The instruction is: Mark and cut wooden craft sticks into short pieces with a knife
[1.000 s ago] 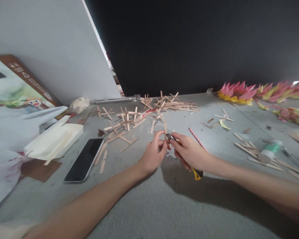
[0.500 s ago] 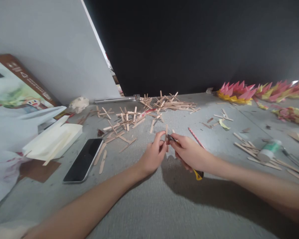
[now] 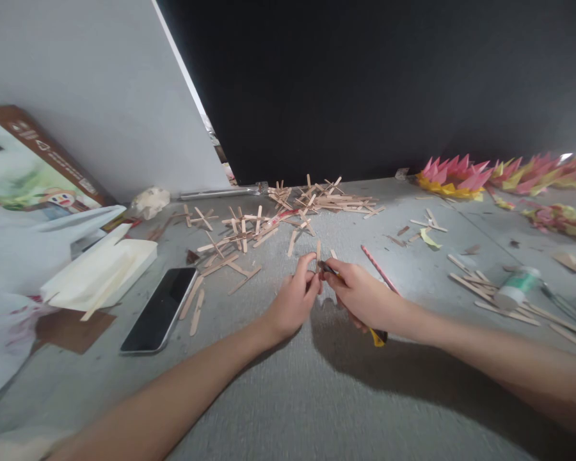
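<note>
One grey surface (image 3: 269,397) spread nearest. Above it, the left hand (image 3: 292,301) pinched a slim wooden stick (image 3: 318,248) between its fingertips, roughly upright, at the middle of the view. The right hand (image 3: 367,294), just beside, was wrapped round a hand tool (image 3: 378,337) with a yellow-and-black handle, its dark tip at the stick (too small to tell whether it gripped the wood). To the left, one phone (image 3: 158,310), dark-screened, lay flat; two loose sticks (image 3: 197,313) lay along its right side. To the right, one green-and-white cylinder (image 3: 516,288) lay tilted among flat sticks (image 3: 470,286). One red-patterned rod (image 3: 377,266) lay beyond the right hand. One cream tray (image 3: 146,251) stood left, beyond the phone. Farther: many crossed sticks (image 3: 244,234), heaped; one pink-and-yellow paper ring (image 3: 454,179), spiky; last, one black panel (image 3: 365,83), upright.
</note>
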Available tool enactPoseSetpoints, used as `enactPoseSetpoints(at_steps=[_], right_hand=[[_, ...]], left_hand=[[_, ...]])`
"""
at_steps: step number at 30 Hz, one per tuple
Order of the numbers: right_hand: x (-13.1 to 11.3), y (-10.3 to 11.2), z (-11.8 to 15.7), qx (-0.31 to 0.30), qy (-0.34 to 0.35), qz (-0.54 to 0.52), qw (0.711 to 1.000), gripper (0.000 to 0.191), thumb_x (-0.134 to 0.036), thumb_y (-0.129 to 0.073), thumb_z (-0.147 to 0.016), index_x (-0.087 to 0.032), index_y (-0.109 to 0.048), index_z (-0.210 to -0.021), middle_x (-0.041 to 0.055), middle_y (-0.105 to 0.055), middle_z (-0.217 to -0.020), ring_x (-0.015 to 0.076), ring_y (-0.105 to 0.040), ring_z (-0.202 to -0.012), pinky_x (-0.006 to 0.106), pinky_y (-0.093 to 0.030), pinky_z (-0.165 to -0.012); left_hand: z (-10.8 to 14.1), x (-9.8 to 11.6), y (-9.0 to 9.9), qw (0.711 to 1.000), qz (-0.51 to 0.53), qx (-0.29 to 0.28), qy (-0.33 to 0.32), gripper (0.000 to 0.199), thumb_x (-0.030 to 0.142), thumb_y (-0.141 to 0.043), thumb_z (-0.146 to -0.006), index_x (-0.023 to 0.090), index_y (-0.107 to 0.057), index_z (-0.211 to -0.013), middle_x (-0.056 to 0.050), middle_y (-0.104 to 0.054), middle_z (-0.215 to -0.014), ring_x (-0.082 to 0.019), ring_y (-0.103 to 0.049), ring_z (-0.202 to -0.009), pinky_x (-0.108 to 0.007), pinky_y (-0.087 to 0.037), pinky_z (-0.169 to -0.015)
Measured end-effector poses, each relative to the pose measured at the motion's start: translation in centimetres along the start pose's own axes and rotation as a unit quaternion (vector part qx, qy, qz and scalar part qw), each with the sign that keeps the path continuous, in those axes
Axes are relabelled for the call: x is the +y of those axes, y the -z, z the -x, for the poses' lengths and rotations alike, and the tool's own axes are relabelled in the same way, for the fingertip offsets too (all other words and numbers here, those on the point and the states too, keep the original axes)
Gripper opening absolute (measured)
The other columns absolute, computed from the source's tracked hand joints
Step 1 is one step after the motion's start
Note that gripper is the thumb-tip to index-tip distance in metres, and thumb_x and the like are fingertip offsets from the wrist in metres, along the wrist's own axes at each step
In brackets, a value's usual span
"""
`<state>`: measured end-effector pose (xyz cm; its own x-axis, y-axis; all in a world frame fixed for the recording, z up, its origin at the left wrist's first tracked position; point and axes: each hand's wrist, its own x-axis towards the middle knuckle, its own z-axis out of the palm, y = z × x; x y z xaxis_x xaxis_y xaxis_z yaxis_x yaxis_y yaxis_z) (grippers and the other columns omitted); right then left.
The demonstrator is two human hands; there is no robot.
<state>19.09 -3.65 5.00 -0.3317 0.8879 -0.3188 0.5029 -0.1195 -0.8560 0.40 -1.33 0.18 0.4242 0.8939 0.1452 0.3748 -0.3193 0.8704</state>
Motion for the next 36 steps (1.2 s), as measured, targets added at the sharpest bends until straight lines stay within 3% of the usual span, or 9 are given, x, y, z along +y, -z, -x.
enactPoseSetpoints(at_steps=[7,14,27,36], right_hand=[[0.43,-0.51,-0.35,-0.007,0.002,-0.026,1.000,0.022,-0.041,-0.032,-0.110,-0.026,-0.048,-0.110,-0.0083,-0.048,-0.060,0.0129,-0.053,-0.030,0.020,-0.040,-0.026],[0.19,0.13,-0.31,-0.020,-0.016,-0.020,0.999,0.017,-0.036,-0.034,-0.110,-0.026,-0.048,-0.107,-0.0072,-0.050,-0.064,0.0122,-0.053,-0.030,0.019,-0.037,-0.025],[-0.04,-0.15,-0.44,-0.018,-0.008,-0.019,1.000,0.019,-0.038,-0.036,-0.111,-0.025,-0.049,-0.108,-0.0094,-0.045,-0.057,0.0102,-0.049,-0.030,0.017,-0.036,-0.028],[-0.19,0.28,-0.24,-0.022,-0.010,-0.005,1.000,0.017,-0.033,-0.036,-0.109,-0.024,-0.050,-0.107,-0.0079,-0.047,-0.059,0.0113,-0.051,-0.030,0.018,-0.035,-0.028]], left_hand=[[0.11,-0.25,-0.13,1.000,-0.002,0.001,0.006,0.039,0.034,-0.044,-0.108,0.019,-0.041,-0.143,0.006,-0.058,-0.072,-0.013,-0.053,-0.064,-0.025,-0.039,-0.066],[0.23,0.03,0.00,0.999,-0.039,0.002,0.023,0.040,0.033,-0.043,-0.108,0.021,-0.044,-0.146,0.003,-0.061,-0.077,-0.014,-0.054,-0.067,-0.026,-0.040,-0.069],[0.08,-0.67,-0.43,1.000,0.005,-0.005,0.008,0.034,0.033,-0.042,-0.108,0.019,-0.038,-0.139,0.006,-0.057,-0.071,-0.013,-0.052,-0.063,-0.024,-0.038,-0.064],[0.26,-0.36,-0.07,0.998,-0.054,-0.011,0.006,0.038,0.030,-0.040,-0.109,0.020,-0.038,-0.146,0.002,-0.062,-0.078,-0.015,-0.056,-0.067,-0.026,-0.040,-0.068]])
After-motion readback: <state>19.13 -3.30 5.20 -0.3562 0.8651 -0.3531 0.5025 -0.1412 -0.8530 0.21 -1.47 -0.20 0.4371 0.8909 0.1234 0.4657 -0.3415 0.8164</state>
